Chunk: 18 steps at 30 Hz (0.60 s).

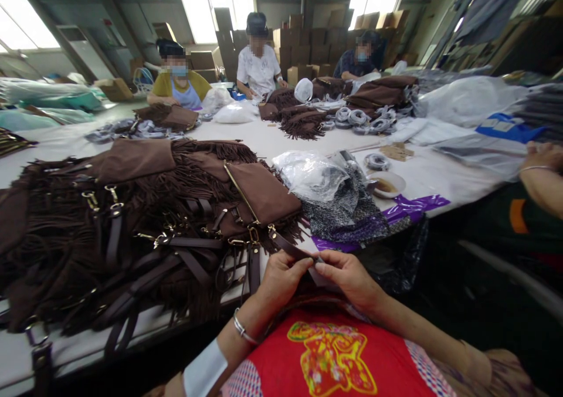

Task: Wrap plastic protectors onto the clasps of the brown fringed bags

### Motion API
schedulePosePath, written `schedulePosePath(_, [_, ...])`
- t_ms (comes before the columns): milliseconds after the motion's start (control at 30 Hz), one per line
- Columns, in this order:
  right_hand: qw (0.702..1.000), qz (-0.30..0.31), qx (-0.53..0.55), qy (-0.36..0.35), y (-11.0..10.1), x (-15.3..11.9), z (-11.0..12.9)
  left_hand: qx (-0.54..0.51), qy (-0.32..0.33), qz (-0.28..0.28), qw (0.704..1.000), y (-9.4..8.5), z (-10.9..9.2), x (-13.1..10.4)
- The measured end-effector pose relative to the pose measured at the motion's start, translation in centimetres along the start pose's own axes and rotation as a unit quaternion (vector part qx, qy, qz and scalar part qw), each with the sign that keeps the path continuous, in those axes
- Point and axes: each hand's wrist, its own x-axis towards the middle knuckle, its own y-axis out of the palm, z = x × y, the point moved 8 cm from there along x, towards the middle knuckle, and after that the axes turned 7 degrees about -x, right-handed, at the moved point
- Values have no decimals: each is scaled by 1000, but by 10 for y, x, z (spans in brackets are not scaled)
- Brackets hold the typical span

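Note:
Close to my body at the table's near edge, my left hand (281, 277) pinches a dark brown bag strap (285, 244). The strap runs up to a gold clasp at the corner of a brown fringed bag (266, 194), which lies on the pile with its gold zipper showing. My right hand (345, 271) meets the left one at the strap's end, thumb and fingers pressed together. A small greyish piece shows between the fingertips; what it is I cannot make out. More straps with gold clips (116, 209) hang over the pile to the left.
Brown fringed bags (132, 162) heap across the left of the table (246, 136). Beyond my hands lie clear plastic wrapping (312, 174), black-and-white woven fabric (352, 209), purple film (416, 206) and a shallow bowl (389, 185). Several people sit opposite; another person's arm (545, 177) is at right.

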Motion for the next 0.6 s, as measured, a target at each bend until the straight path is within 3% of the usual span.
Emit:
schedulePosePath(133, [1000, -7, -17, 5, -1, 1, 0, -27, -33, 18, 999, 3, 8, 0])
schedulePosePath(200, [999, -16, -41, 8, -4, 1, -2, -100, -69, 1, 993, -5, 13, 4])
schedulePosePath(267, [998, -29, -62, 13, -10, 0, -6, -236, -124, -30, 963, -15, 20, 11])
schedulePosePath(333, [997, -37, -73, 16, -15, -2, -10, -363, -174, -64, 913, -23, 27, 21])
schedulePosePath(400, [997, -37, -72, 17, -18, -2, -15, -416, -197, -100, 882, -30, 32, 32])
schedulePosePath(500, [997, -34, -68, 22, -20, 0, -21, -409, -197, -156, 877, -37, 38, 44])
schedulePosePath(600, [995, -56, -73, 24, -24, 8, -22, -365, -166, -175, 899, -38, 39, 49])
